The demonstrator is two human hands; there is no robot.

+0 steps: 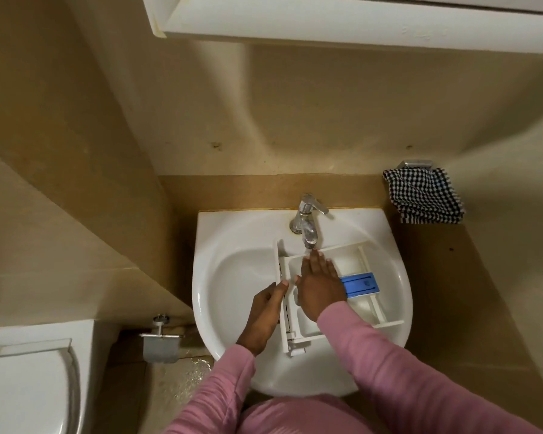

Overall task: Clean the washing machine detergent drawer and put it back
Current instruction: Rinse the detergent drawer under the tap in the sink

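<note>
The white sink (220, 233) holds the detergent drawer (355, 261) across its right half, far end near the rim, with bare bowl to its left. The left hand (265, 314) grips the drawer's front panel. The right hand (320, 286) lies flat inside, fingers straight, under the tap (308, 227) and beside the blue insert (359, 285).

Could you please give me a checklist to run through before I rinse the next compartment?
1. Drawer lies in the sink, under the tap: ok.
2. Left hand grips the drawer's front panel: ok.
3. Right hand flat inside the drawer, reaching under the tap: ok.
4. Blue insert seated in the drawer: ok.
5. Residue gone from the compartments: cannot tell.
6. Checked cloth hangs beside the sink: ok.
</note>
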